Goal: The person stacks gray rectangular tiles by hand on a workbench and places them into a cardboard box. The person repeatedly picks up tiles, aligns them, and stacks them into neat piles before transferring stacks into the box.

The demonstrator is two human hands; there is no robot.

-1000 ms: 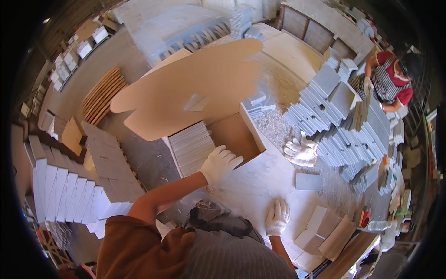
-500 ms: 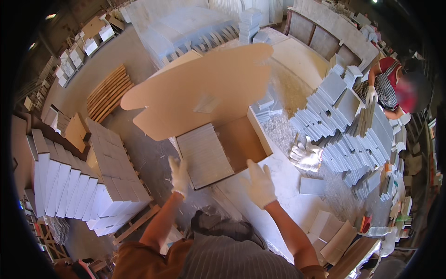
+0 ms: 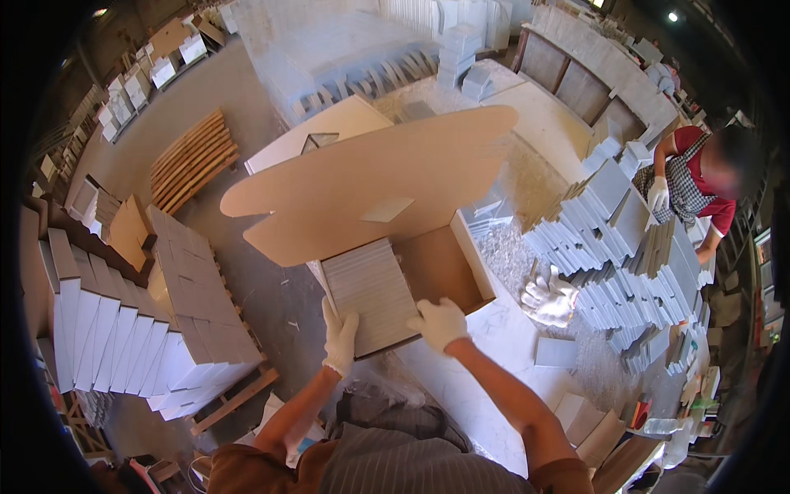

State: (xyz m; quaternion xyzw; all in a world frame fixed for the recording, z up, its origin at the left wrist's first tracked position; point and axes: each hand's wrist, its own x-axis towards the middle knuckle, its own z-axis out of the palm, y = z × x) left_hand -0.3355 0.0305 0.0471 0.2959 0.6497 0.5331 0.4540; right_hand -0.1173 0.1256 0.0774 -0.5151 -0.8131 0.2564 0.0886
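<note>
"Where're the tiles (image 3: pixel 370 284)?"

"Left half of the box (image 3: pixel 476 259). Left hand (image 3: pixel 339 336) and right hand (image 3: pixel 441 323) at its near edge, fingers bent (gripping? can't tell). A knock could topple tiles into its bare half."

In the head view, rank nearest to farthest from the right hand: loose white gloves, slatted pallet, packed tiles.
1. Packed tiles: in the box, beside the right hand.
2. Loose white gloves: to its right.
3. Slatted pallet: far upper left.
</note>
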